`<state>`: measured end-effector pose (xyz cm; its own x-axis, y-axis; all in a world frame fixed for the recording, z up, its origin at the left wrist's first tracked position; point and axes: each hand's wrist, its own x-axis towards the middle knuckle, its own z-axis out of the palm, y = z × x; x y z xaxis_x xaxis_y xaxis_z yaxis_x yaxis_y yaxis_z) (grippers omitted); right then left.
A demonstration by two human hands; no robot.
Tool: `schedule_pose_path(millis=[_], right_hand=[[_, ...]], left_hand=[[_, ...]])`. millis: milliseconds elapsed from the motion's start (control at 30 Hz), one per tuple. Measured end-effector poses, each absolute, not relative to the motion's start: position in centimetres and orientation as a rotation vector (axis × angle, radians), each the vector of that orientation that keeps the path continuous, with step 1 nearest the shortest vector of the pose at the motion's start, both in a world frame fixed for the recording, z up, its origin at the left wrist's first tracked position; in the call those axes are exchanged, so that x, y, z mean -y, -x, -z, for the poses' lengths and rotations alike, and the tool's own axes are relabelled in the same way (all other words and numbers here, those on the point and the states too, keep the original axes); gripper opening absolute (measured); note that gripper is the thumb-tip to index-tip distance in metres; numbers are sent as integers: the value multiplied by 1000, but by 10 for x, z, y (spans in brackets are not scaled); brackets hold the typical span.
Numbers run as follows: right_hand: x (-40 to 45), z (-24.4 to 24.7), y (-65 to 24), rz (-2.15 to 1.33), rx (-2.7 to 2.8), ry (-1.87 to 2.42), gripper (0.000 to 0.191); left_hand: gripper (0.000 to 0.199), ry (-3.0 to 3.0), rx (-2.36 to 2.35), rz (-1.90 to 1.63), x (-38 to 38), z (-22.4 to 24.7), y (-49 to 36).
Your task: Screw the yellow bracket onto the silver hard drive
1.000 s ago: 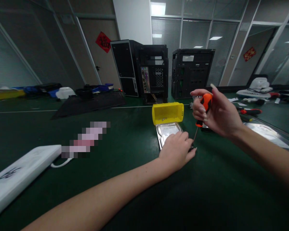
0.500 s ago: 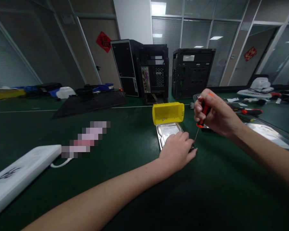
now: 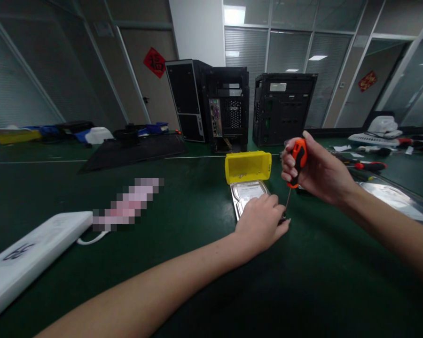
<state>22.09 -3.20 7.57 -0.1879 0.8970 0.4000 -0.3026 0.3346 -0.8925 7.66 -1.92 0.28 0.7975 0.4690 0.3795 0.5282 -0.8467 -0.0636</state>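
A silver hard drive (image 3: 246, 191) lies flat on the green table, right in front of a yellow bin (image 3: 248, 176) with a few small metal bits in it. My left hand (image 3: 261, 218) covers the drive's near part and grips it, fingers toward its right edge. Wrapped in my right hand (image 3: 317, 171) is a screwdriver (image 3: 299, 157) with an orange and black handle. Its shaft points down and slightly left, and the tip ends beside my left fingers at the drive's near right corner. My fingers hide the exact contact point.
Black computer cases (image 3: 285, 108) stand behind the bin. A white box (image 3: 35, 253) with a cable is at the left. To the right lie a red-and-black handled tool (image 3: 370, 166) and a clear bag (image 3: 395, 199). A black mat (image 3: 134, 155) lies at the back left.
My right fingers have shifted round the screwdriver handle, which now shows more orange, with the thumb lifted beside its top. My left hand stays on the hard drive. The view has shifted slightly.
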Motion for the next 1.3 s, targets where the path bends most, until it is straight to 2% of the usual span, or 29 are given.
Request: schedule_pose_path(millis=[167, 333, 533, 600, 733, 800, 1000, 1300], right_hand=[[30, -74, -226, -1157, 1340, 621, 27], [30, -72, -228, -1060, 1334, 635, 10], [30, -70, -223, -1135, 1325, 545, 4], [32, -72, -219, -1151, 1318, 541, 7], [37, -76, -214, -1192, 1328, 543, 34], [38, -76, -213, -1225, 1337, 536, 36], [36, -75, -216, -1246, 1272, 513, 28], [36, -71, -217, -1224, 1241, 511, 6]], left_hand=[[28, 2817, 779, 550, 19, -2, -76], [28, 2807, 777, 559, 19, -1, -76], [29, 2804, 769, 537, 19, -2, -76], [29, 2800, 770, 536, 19, -2, -76], [28, 2790, 760, 554, 19, 0, -76], [28, 2783, 759, 560, 18, 1, -76], [27, 2784, 754, 574, 17, 1, -76], [27, 2775, 754, 575, 18, 1, -76]])
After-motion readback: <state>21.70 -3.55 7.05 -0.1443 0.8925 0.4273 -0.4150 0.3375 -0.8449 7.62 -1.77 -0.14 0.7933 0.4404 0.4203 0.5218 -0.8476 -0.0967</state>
